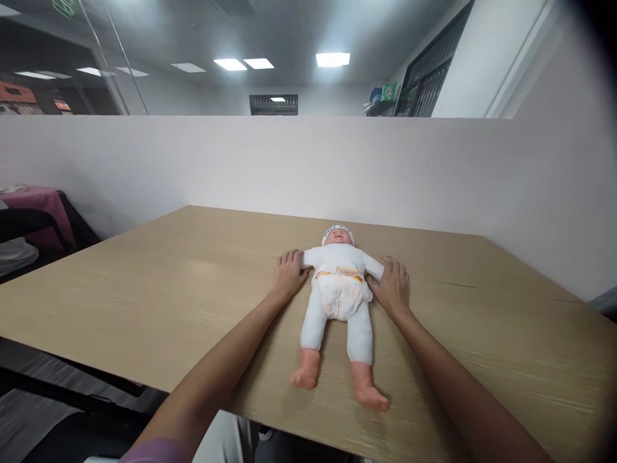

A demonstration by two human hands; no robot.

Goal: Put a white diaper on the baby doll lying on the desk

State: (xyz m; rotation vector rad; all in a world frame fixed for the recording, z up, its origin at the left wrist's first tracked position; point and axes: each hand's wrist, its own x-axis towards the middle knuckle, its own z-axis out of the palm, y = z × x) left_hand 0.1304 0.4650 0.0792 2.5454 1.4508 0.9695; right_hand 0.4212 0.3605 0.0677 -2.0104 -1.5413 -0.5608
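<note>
A baby doll lies on its back on the table, its head toward the wall and its bare feet toward me. It has a white cloth body, a white headband with dark lettering and a diaper with an orange patterned waistband. My left hand is closed over the end of the doll's arm on the left, hiding the doll's hand. On the other side, my right hand is closed round the end of the other arm, its thumb close to the diaper's edge. Both doll arms are spread outward.
The wood-coloured table reaches to a white half-wall with glass above it. At the left stand a black chair and a pink cloth-covered surface. The table's front edge runs just below the doll's feet.
</note>
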